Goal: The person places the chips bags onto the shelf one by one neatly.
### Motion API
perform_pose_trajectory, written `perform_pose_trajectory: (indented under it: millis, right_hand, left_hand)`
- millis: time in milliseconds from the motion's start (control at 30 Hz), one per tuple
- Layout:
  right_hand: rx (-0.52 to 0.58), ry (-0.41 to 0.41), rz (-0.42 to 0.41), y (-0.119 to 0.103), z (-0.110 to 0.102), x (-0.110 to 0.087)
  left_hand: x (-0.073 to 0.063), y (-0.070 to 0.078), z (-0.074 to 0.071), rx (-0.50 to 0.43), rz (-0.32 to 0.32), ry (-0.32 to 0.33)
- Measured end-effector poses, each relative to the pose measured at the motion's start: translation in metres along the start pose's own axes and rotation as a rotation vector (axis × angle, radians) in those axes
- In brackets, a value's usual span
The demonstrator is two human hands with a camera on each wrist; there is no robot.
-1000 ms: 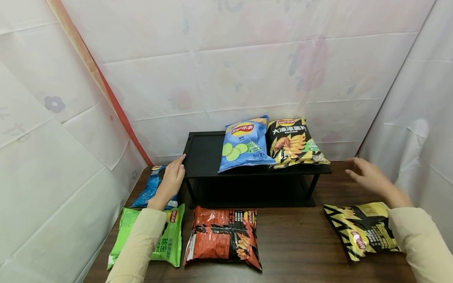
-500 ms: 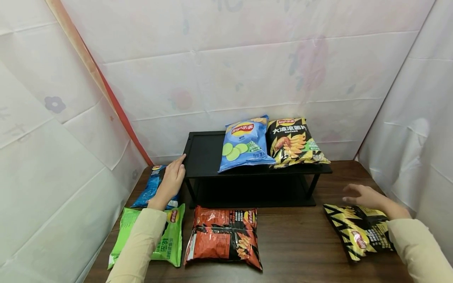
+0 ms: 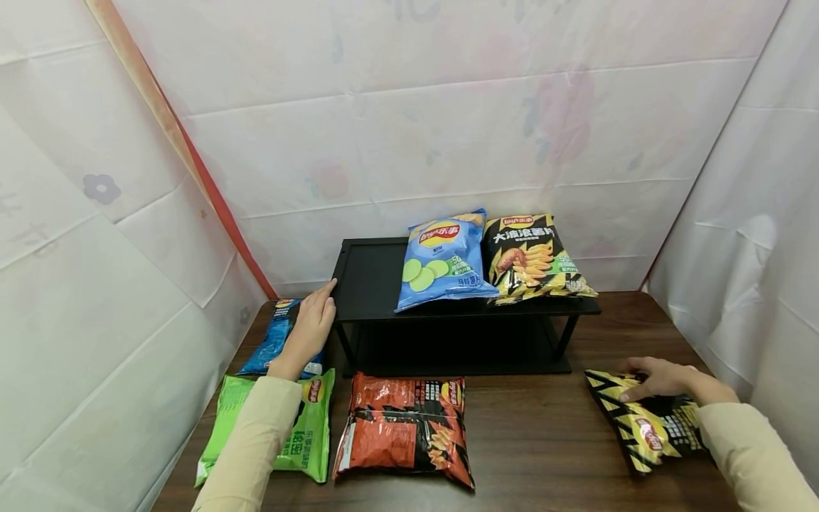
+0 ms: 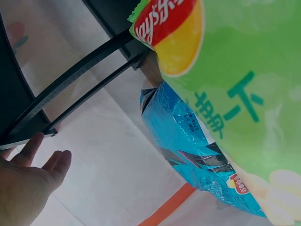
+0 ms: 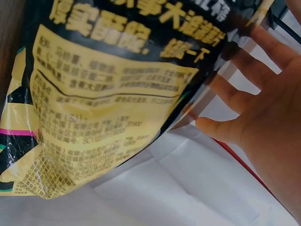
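My left hand (image 3: 310,327) rests at the left edge of the black two-tier rack (image 3: 371,277), its fingertips touching the rim. In the left wrist view, the left hand's fingers (image 4: 59,165) look relaxed. At the right, my right hand (image 3: 662,378) is over the far end of a yellow-and-black chip bag (image 3: 651,432) lying on the table. The right wrist view shows the right hand's fingers (image 5: 256,66) spread and fairly straight against the bag's edge. A light blue chip bag (image 3: 441,263) and a black chip bag (image 3: 526,262) lie side by side on the rack's top tier.
A red chip bag (image 3: 403,427) lies before the rack. To its left are a green chip bag (image 3: 313,427), partly behind my left sleeve, and a darker blue chip bag (image 3: 275,341). White printed cloth (image 3: 448,128) surrounds the brown table (image 3: 531,441).
My right hand has come down toward me from beside the rack's right end onto the yellow-and-black chip bag. My left hand stays at the rack's edge.
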State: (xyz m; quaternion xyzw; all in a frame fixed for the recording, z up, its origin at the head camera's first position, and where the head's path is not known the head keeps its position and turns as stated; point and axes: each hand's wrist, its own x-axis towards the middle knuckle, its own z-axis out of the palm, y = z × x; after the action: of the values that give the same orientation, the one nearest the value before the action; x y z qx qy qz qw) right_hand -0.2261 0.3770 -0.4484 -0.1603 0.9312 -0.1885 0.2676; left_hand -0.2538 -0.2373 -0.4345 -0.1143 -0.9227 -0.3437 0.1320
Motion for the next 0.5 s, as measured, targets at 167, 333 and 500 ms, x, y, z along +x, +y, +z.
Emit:
perform_pose_trajectory:
  millis: [167,333,500]
  right_hand:
    - [-0.003,-0.001,-0.001,-0.0020,0.0021,0.0004]
    - [-0.046,0.044,0.069,0.0001,0.0046,0.0038]
    - [-0.090,0.119,0.127,0.0039,0.0059,0.0086]
  left_hand:
    - [0.0008,-0.0012,0.0008,0.002,0.014,0.004]
    - [0.0005,-0.0008,0.0006,0.002,0.005,0.001]
    - [0.0009,-0.0007,0.0005,0.000,0.001,0.005]
